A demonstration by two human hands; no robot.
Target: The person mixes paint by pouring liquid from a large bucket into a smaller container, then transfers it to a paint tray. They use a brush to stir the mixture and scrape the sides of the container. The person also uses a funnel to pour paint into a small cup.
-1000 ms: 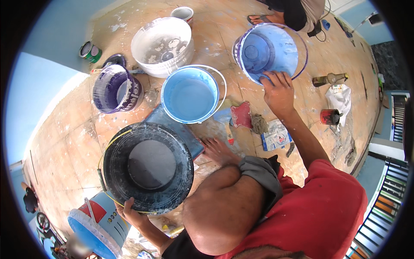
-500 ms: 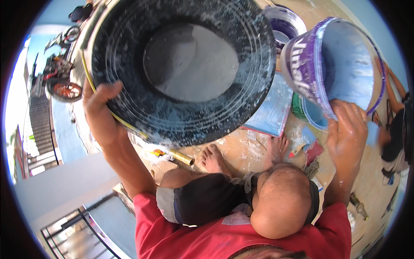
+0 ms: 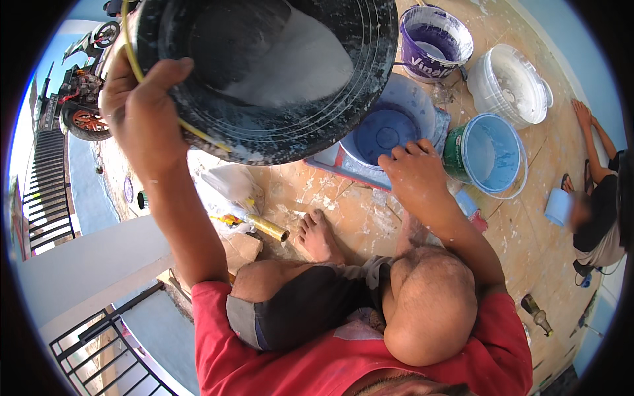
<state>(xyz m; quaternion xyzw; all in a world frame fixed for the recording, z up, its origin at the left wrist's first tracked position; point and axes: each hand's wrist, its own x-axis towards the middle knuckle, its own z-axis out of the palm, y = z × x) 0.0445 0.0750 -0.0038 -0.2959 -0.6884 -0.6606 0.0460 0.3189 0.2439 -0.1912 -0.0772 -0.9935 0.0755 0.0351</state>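
Note:
My left hand (image 3: 145, 115) grips the rim of a big black bucket (image 3: 277, 129) with a yellow handle, raised and tilted, pale grey liquid (image 3: 304, 59) inside. Just right of and below it, a blue-lined bucket (image 3: 386, 132) rests on a blue tray (image 3: 323, 162) with red edging, partly hidden by the black one. My right hand (image 3: 413, 171) has its fingers curled over that bucket's near rim. Beside it stands a green bucket (image 3: 495, 152) with a blue inside and white handle. A gold-coloured tube (image 3: 267, 228) lies on the floor near my bare foot (image 3: 317, 241).
A purple bucket (image 3: 429, 63) and white tub (image 3: 505, 86) stand beyond. At right another person (image 3: 601, 218) is low on the floor near the wall (image 3: 581, 59). A bottle (image 3: 535, 313) lies by my right knee. Motorbikes (image 3: 82, 99) and a railing (image 3: 46, 198) are at left.
My right hand has brought the blue-lined bucket leftward onto the tray under the black bucket. My left hand has lifted and tilted the black bucket, shifting the liquid in it.

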